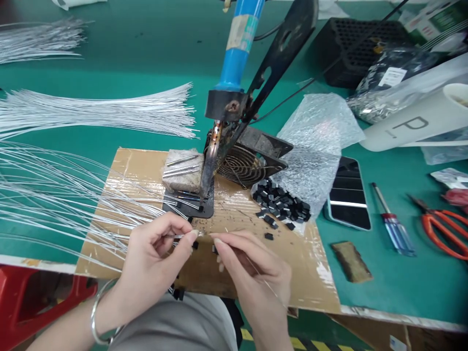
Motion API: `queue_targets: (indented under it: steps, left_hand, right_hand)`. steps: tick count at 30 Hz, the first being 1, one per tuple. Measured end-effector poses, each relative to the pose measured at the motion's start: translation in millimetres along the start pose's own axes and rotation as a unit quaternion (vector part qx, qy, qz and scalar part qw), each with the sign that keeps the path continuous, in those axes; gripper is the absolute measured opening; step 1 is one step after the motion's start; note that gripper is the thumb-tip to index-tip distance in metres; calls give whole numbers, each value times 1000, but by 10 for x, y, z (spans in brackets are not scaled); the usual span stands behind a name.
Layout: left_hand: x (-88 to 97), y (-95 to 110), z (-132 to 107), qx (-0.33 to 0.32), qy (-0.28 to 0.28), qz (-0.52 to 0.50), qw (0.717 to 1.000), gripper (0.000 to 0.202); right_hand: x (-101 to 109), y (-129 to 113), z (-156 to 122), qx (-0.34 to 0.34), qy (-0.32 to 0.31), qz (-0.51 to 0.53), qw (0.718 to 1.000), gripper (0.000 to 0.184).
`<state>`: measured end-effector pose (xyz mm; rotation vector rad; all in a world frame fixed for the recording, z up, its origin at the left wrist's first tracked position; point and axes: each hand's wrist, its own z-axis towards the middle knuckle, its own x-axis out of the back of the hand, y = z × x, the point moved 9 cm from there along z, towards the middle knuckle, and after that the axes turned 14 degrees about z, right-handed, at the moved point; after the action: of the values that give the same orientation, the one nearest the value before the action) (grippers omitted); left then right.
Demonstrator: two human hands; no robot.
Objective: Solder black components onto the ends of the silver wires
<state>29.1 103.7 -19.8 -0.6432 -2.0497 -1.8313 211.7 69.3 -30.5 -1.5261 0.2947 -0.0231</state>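
My left hand [157, 258] is closed, thumb and finger pinching a thin white wire just below the soldering iron. My right hand [256, 273] is pinched around a thin strand of solder wire [271, 288], which trails across its palm. The fingertips of both hands almost meet over the cardboard. Small black connectors show beneath the fingers, partly hidden. Above them a blue-handled soldering iron [236, 53] points tip-down in a black metal bracket [281, 53]. Loose white wires [66, 195] fan in from the left, some with black connectors at their ends.
A pile of black connectors [281, 200] lies right of the hands, by bubble wrap [314, 131]. Behind the iron sits a fan [244, 163]. Farther right are a phone [349, 195], a screwdriver [397, 226] and orange-handled scissors [446, 231]. A wire bundle [109, 114] lies back left.
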Motion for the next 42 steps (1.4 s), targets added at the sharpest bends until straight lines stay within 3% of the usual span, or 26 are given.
queue_targets:
  steps: [7,42]
  left_hand:
    - [29,27,-25,2,-1,-3,1000,13]
    - [32,39,2,4,5,-14,1000,11]
  right_hand:
    - [-98,54,11,-10,-16,27,999,23]
    - [-91,67,14,-14,-1,27,1000,21]
